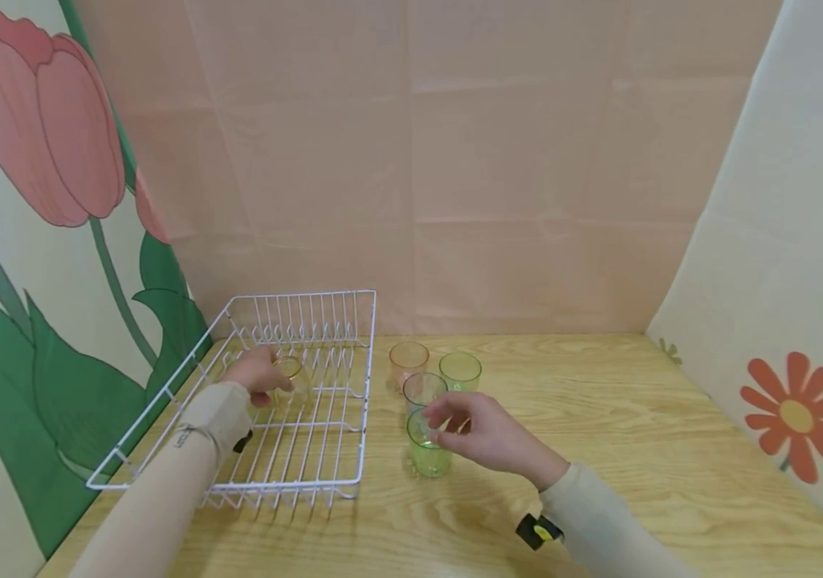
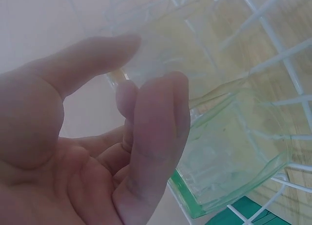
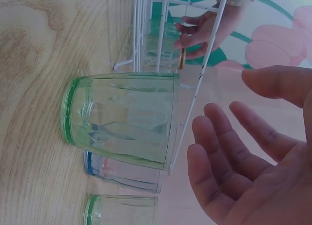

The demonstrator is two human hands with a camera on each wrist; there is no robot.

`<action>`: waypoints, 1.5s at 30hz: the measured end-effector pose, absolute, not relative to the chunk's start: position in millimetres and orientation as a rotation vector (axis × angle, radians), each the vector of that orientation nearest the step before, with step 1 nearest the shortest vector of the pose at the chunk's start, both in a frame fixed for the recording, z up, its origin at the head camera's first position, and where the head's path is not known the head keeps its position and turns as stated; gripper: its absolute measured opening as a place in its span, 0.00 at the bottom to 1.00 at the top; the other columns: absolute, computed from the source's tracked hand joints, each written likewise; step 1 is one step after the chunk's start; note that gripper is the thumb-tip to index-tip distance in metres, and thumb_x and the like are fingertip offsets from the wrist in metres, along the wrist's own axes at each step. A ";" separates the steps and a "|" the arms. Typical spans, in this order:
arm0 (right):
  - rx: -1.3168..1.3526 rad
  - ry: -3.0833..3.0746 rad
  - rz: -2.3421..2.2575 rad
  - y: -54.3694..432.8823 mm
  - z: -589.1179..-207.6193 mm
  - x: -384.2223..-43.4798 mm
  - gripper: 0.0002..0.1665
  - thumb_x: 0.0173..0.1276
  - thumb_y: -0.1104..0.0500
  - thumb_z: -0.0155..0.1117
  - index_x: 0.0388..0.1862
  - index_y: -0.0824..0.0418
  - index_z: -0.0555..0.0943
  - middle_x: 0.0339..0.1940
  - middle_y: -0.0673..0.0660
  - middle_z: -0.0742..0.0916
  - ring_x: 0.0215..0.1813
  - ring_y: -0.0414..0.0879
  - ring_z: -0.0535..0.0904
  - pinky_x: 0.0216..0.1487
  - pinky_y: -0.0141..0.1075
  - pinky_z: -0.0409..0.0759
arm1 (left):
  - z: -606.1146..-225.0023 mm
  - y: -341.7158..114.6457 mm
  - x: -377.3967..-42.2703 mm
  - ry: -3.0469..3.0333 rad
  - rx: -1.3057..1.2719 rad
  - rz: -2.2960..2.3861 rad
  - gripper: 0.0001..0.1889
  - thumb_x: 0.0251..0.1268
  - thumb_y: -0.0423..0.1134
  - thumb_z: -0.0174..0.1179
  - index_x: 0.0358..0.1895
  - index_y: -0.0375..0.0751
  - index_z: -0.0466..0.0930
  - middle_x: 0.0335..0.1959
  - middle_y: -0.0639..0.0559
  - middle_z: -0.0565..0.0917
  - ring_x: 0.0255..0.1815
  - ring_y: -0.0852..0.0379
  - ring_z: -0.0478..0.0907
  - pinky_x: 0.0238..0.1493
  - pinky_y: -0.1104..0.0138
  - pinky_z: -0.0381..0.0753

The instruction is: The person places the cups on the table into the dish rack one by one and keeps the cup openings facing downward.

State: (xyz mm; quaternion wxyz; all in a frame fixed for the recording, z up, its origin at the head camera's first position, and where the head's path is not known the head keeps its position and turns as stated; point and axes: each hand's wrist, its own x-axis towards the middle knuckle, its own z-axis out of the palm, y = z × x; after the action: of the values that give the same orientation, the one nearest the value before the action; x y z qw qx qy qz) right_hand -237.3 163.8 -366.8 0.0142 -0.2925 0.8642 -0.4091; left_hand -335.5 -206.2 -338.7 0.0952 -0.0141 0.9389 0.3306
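Over the white wire rack, my left hand (image 1: 261,375) pinches the rim of a clear yellow-tinted glass (image 1: 292,395) standing upright inside it. Thumb and fingers meet around that rim in the left wrist view, where a green-tinted glass (image 2: 229,157) shows beside it in the rack. My right hand (image 1: 486,433) hovers by the rim of the nearest green glass (image 3: 124,118) on the table, fingers loosely bent and apart from it in the right wrist view. Behind that glass stand a dark-rimmed clear glass (image 1: 423,387), an orange-pink glass (image 1: 409,359) and another green glass (image 1: 462,368).
The white wire rack (image 1: 366,385) occupies the left of the wooden table (image 1: 584,401), with upright prongs along its back. A pink cloth backdrop (image 1: 527,160) closes off the rear. Flower-printed panels stand at left and right.
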 end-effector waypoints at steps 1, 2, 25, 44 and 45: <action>-0.904 2.694 -1.272 164.0 -366.6 -237.2 0.14 0.67 0.59 0.69 0.51 0.58 0.83 0.40 0.51 0.86 0.37 0.46 0.81 0.38 0.35 0.82 | -339.1 -206.7 -336.0 2.780 -0.041 0.983 0.26 0.55 0.33 0.69 0.52 0.24 0.69 0.43 0.36 0.74 0.15 0.58 0.71 0.19 0.69 0.77; -0.903 2.700 -1.269 164.3 -366.8 -237.5 0.14 0.67 0.59 0.69 0.50 0.59 0.83 0.39 0.50 0.86 0.37 0.45 0.81 0.36 0.35 0.81 | -339.5 -207.4 -336.3 2.776 -0.041 0.986 0.25 0.55 0.33 0.69 0.52 0.24 0.69 0.43 0.35 0.74 0.15 0.58 0.71 0.19 0.69 0.77; -0.409 2.921 -1.149 161.3 -375.9 -242.8 0.18 0.64 0.57 0.70 0.48 0.63 0.76 0.26 0.54 0.79 0.23 0.44 0.71 0.24 0.37 0.70 | -300.5 -176.4 -247.6 2.802 0.341 0.970 0.30 0.67 0.43 0.64 0.65 0.27 0.68 0.38 0.43 0.83 0.28 0.53 0.80 0.30 0.62 0.80; -0.257 2.819 -1.176 164.6 -391.7 -254.3 0.15 0.72 0.53 0.62 0.48 0.63 0.79 0.27 0.57 0.86 0.29 0.50 0.83 0.28 0.39 0.80 | -309.4 -95.4 -186.2 2.979 0.693 0.839 0.16 0.65 0.45 0.66 0.51 0.40 0.81 0.24 0.62 0.79 0.20 0.64 0.73 0.24 0.67 0.73; -0.264 2.802 -1.192 165.1 -392.4 -254.5 0.14 0.73 0.54 0.62 0.48 0.64 0.80 0.26 0.58 0.86 0.28 0.51 0.83 0.28 0.39 0.81 | -310.4 -95.0 -187.5 2.985 0.691 0.843 0.16 0.65 0.45 0.66 0.50 0.41 0.81 0.24 0.62 0.79 0.20 0.65 0.73 0.24 0.67 0.73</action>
State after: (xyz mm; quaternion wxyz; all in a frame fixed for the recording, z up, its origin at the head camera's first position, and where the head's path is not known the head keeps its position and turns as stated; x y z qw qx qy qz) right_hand -254.5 165.1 -392.4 0.0424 -0.0863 0.9160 -0.3896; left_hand -187.5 -95.0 -310.4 -0.0179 0.2175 0.9392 0.2652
